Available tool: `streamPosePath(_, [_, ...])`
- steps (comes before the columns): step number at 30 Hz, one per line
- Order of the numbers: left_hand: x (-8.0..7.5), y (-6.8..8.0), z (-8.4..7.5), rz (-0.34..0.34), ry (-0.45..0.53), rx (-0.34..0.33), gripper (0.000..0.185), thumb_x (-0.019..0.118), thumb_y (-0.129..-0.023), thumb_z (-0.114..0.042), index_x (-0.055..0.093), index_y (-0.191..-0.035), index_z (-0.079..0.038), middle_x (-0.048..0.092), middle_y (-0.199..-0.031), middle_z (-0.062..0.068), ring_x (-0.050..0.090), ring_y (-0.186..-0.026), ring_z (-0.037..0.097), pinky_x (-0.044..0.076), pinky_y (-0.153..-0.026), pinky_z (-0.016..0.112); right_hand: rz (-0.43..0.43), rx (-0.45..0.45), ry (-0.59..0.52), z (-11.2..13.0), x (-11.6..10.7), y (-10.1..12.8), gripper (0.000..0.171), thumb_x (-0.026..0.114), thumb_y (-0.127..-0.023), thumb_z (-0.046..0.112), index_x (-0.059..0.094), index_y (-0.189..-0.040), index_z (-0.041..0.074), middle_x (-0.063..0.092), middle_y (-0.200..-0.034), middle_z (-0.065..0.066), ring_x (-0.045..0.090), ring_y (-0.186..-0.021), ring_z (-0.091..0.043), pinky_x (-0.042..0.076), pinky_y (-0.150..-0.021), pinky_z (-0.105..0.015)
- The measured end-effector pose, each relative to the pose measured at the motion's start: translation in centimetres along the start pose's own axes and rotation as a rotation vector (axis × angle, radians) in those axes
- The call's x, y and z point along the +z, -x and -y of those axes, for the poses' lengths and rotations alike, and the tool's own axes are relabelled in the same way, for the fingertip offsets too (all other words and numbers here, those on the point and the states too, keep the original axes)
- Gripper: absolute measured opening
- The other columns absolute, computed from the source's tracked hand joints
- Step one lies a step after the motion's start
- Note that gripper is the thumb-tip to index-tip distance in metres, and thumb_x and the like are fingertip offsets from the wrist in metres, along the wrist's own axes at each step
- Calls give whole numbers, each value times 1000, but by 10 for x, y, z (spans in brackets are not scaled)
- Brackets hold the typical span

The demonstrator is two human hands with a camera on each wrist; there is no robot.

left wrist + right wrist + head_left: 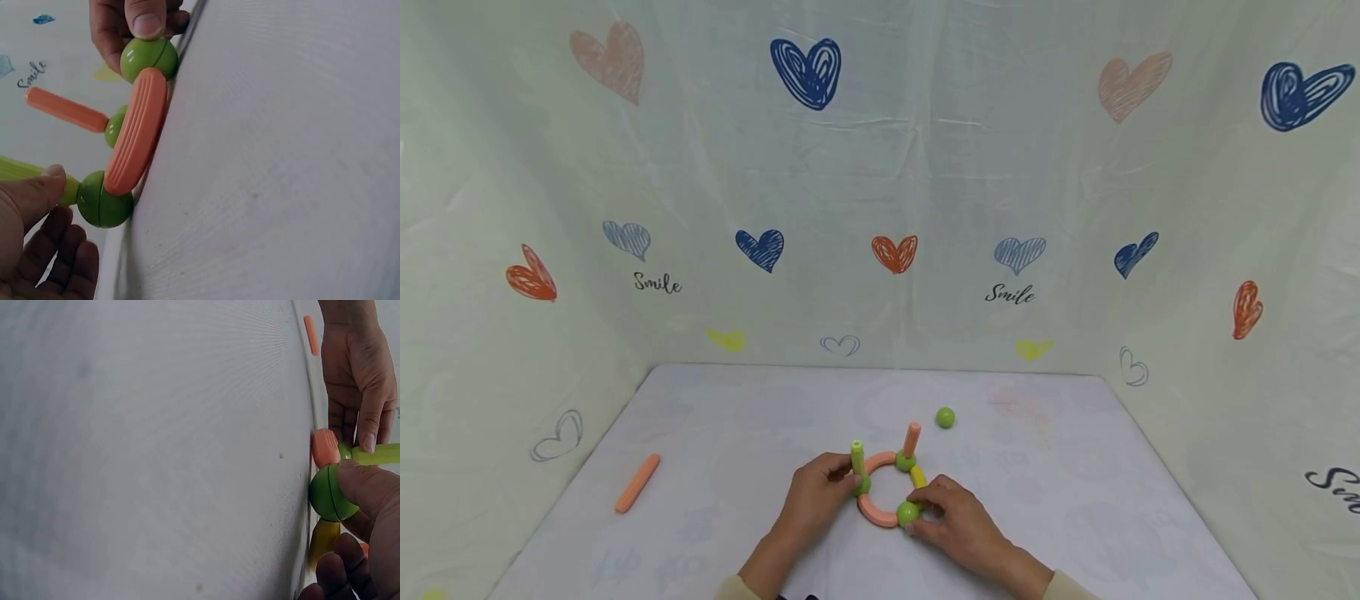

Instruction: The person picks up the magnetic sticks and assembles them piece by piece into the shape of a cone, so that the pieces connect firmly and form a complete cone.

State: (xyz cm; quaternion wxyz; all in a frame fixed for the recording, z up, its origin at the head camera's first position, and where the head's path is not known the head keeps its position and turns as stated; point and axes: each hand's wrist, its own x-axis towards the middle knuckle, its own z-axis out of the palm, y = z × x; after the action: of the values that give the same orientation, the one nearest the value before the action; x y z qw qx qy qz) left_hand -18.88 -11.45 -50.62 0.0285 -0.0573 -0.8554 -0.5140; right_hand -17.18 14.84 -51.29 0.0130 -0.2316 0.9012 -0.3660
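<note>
Low in the centre of the frame, the left hand (pixel 815 492) pinches the upright green rod (pixel 857 459) on a green ball (pixel 863 484). The right hand (pixel 958 518) pinches another ball (pixel 907 513), apparently joined by an orange arc (pixel 876 511). A loose ball (pixel 945 417) and an orange stick (pixel 637 483) lie apart on the table (pixel 1075 467).

A makeshift play or recording booth, not a furnished room: a cream cloth backdrop (pixel 880 183) printed with hearts and the word "Smile" (in script) hangs behind and to both sides of a pale covered table (pixel 1075 483). On that table lie toy rods and balls (pixel 945 417).
</note>
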Motion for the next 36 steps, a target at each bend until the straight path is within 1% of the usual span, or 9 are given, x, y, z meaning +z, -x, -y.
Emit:
streamPosePath(8, [4,-1,5,27,-28,52,31,79,-94,-19,77,-125,-15,70,-109,-3,65,-94,9,55,-79,23,27,-3,-30,1,2,1,31,85,-90,37,76,-115,22,59,-99,16,53,-88,2,49,-76,-21])
streamPosePath(11, [5,-2,5,19,-59,59,34,80,-93,-16,76,-127,-12,70,-109,-2,67,-96,11,57,-80,25,37,-25,-41,4,3,3,32,85,-90,35,76,-116,20,60,-101,16,54,-89,3,50,-78,-21])
streamPosePath(15, [7,-5,3,-5,-104,45,36,80,-92,-10,72,-127,-6,72,-111,3,70,-104,18,60,-85,30,61,-60,-63,7,3,5,34,83,-92,34,76,-121,18,64,-106,15,58,-93,4,54,-81,-21])
streamPosePath(19, [8,-9,2,-14,-106,20,32,79,-93,-8,70,-124,-7,73,-111,3,70,-106,19,60,-87,31,88,-67,-113,8,1,6,33,81,-94,34,76,-123,18,68,-108,14,61,-94,3,54,-78,-21])
streamPosePath(23, [8,-11,2,-26,-108,19,29,79,-93,-7,69,-121,-9,73,-111,3,70,-105,19,61,-88,32,35,26,-147,6,-4,2,20,80,-96,31,77,-111,18,70,-101,10,60,-85,0,52,-71,-21])
streamPosePath(26, [9,-10,0,-37,-120,23,29,78,-93,-7,70,-121,-8,74,-113,5,71,-107,21,61,-88,34,-66,134,-119,3,-8,-3,11,79,-95,26,75,-101,17,67,-91,9,57,-79,-2,50,-67,-21])
streamPosePath(28, [9,-9,-1,-42,-126,9,29,78,-93,-8,70,-122,-8,74,-115,5,72,-108,22,61,-89,35,-131,197,-84,1,-10,-9,9,79,-95,23,74,-97,16,65,-87,8,56,-76,-5,50,-65,-21])
streamPosePath(32, [9,-8,-1,-43,-124,-31,31,80,-93,-12,71,-122,-8,74,-117,6,71,-109,22,61,-90,39,-208,265,-52,-4,-11,-19,13,80,-94,21,73,-101,13,65,-91,5,57,-82,-10,52,-70,-23])
streamPosePath(36, [10,-7,1,-51,-136,-43,32,83,-90,-15,72,-120,-8,73,-114,4,69,-105,20,60,-88,39,-204,267,-53,-9,-9,-29,25,81,-93,21,73,-114,11,68,-103,3,60,-95,-12,54,-81,-28])
